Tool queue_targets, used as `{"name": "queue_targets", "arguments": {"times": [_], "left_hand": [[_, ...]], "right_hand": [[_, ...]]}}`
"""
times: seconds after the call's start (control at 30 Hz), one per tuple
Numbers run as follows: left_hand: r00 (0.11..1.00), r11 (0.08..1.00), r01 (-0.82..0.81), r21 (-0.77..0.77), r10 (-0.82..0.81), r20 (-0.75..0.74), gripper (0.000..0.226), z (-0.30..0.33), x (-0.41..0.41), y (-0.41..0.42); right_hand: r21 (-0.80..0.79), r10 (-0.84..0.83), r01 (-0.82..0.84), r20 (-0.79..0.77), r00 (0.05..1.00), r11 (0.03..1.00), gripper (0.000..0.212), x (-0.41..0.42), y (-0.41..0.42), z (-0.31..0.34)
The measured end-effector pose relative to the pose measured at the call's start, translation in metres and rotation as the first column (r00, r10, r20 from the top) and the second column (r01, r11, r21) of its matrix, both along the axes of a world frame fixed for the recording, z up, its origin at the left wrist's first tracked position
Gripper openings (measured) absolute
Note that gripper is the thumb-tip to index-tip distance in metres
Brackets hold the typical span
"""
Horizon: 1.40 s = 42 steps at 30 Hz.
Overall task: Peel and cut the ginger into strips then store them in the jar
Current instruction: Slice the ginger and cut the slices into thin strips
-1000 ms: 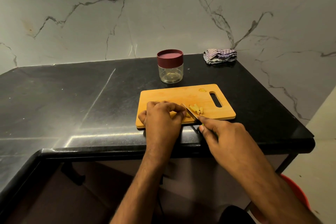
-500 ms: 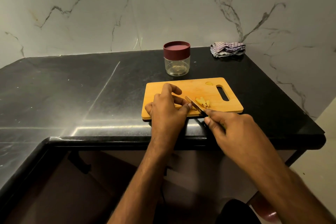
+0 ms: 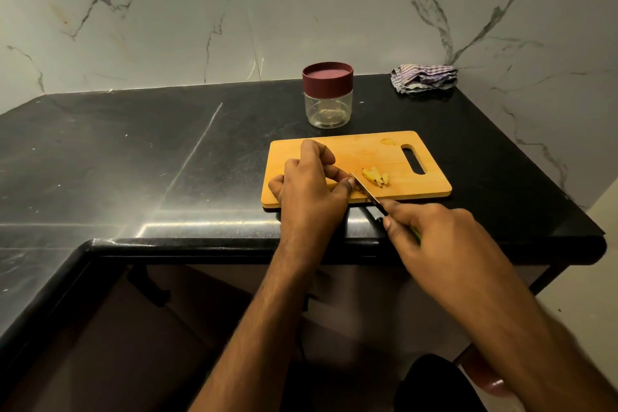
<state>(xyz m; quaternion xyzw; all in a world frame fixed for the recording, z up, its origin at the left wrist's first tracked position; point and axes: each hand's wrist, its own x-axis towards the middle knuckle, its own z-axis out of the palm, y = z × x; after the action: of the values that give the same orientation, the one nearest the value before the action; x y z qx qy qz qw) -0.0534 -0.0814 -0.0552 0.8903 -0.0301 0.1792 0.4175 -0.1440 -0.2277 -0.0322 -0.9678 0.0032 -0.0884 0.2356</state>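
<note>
Fingers of the left hand (image 3: 311, 187) pinch a small ginger piece, mostly hidden, on the board (image 3: 431, 189) beside the knife (image 3: 366, 191) gripped by the right hand (image 3: 441, 244); likely light, stiff, slippery, so hold near the cut.

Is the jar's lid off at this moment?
No, the maroon lid sits on top of the clear jar behind the cutting board.

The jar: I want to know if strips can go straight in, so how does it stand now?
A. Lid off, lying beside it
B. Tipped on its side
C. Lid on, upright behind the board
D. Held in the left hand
C: the jar stands upright behind the cutting board with its dark red lid on.
</note>
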Motion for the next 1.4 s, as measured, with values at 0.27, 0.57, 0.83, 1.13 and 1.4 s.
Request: {"name": "queue_targets", "arguments": {"times": [0.27,0.57,0.83,1.13,1.4], "left_hand": [[1.000,0.998,0.019,0.059,-0.020,0.010,0.017,0.003,-0.001,0.001],[0.993,0.947,0.118,0.299,-0.115,-0.028,0.021,0.005,-0.004,-0.001],[0.995,0.974,0.096,0.206,-0.102,0.020,0.021,0.001,-0.002,0.000],[0.999,1.000,0.022,0.022,-0.023,0.027,0.044,-0.002,-0.001,0.001],[0.999,1.000,0.024,0.001,-0.024,0.041,0.047,-0.004,0.002,0.003]], "right_hand": [[-0.089,-0.074,0.071,-0.024,0.997,0.993,0.038,-0.013,-0.010,0.001],[-0.105,-0.078,0.074,-0.042,0.996,0.992,0.041,-0.004,-0.006,0.005],[-0.031,-0.049,0.050,0.036,0.998,0.998,0.042,-0.003,-0.005,0.001],[0.025,-0.019,0.016,0.108,0.994,1.000,0.040,0.004,0.003,-0.002],[0.008,0.005,-0.006,0.113,0.994,1.000,0.039,0.005,0.007,-0.004]]}}
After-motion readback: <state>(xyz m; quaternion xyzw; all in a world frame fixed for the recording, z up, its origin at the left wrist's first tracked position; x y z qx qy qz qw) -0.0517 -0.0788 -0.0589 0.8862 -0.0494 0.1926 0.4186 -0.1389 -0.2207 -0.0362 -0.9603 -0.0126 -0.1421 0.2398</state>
